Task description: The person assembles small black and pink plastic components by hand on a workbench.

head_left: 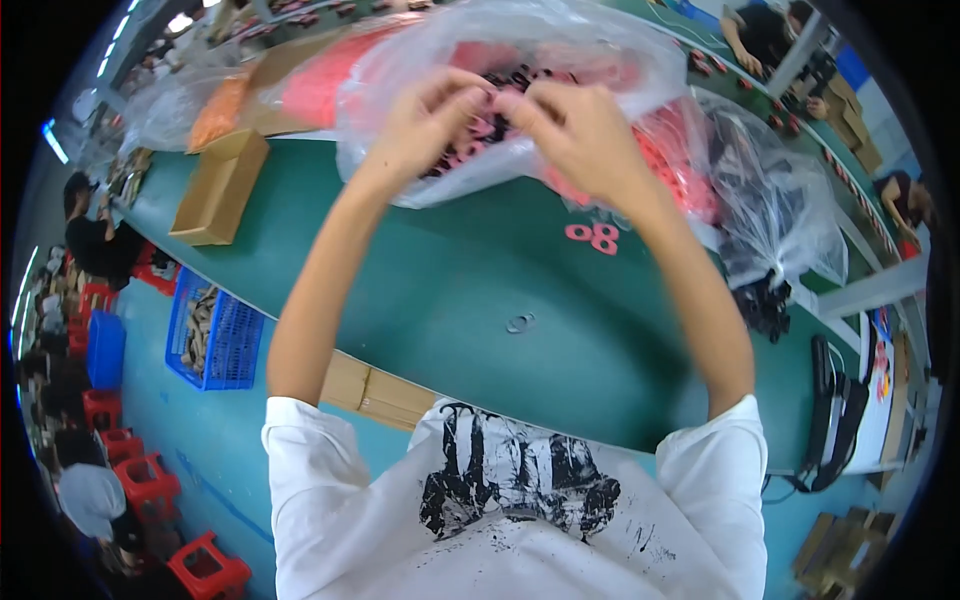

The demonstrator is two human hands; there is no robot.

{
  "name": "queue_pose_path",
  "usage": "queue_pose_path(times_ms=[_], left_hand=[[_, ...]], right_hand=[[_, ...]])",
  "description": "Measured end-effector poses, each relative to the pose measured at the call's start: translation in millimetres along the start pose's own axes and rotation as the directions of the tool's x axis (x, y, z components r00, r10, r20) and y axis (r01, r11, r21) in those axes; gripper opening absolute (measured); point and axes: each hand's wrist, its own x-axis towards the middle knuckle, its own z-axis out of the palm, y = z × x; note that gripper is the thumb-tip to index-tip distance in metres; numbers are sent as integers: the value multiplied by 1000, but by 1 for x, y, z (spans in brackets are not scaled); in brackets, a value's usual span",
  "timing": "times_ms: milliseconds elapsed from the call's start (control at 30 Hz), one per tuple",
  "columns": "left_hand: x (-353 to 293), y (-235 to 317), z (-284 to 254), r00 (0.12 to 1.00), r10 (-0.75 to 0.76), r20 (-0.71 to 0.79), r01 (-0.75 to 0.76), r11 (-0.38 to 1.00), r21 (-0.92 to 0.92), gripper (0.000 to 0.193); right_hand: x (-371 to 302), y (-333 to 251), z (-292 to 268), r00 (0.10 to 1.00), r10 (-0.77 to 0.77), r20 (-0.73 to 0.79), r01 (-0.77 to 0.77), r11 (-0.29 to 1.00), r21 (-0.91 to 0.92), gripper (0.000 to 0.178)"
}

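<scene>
Both my arms reach forward over a large clear plastic bag [400, 185] on the green table. Inside its mouth lie many small pink and black parts [470, 150]. My left hand [430, 120] is closed, thumb and fingers pinched together. Close beside it, my right hand [580, 130] also pinches, and the fingertips of the two hands nearly meet. Whatever sits between them is too small and blurred to name. Nearer to me, a few pink ring-shaped pieces [604, 238] lie on the table, and a small clear ring-like piece [520, 323] rests closer still.
An open cardboard box [222, 190] stands on the table's left. Bags of orange parts [222, 110] and dark parts [765, 190] flank the work area. A blue crate [235, 345] and red stools [208, 568] are on the floor at left. Other people work nearby.
</scene>
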Motion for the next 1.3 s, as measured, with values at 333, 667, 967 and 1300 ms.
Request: queue_pose_path(times_ms=[333, 667, 967, 1300], left_hand=[[116, -135, -70, 954, 290, 78, -252, 632, 733, 28], [-38, -11, 31, 912, 388, 133, -363, 615, 700, 15], [-152, -38, 70, 916, 122, 382, -360, 669, 650, 30], [8, -43, -31, 950, 312, -4, -182, 565, 805, 27]], right_hand=[[-205, 60, -130, 897, 435, -80, -439, 852, -285, 16], [-251, 19, -64, 942, 336, 21, -265, 779, -569, 19], [-191, 36, -20, 965, 190, 183, -186, 982, -34, 33], [-180, 55, -5, 964, 227, 141, -239, 968, 79, 26]])
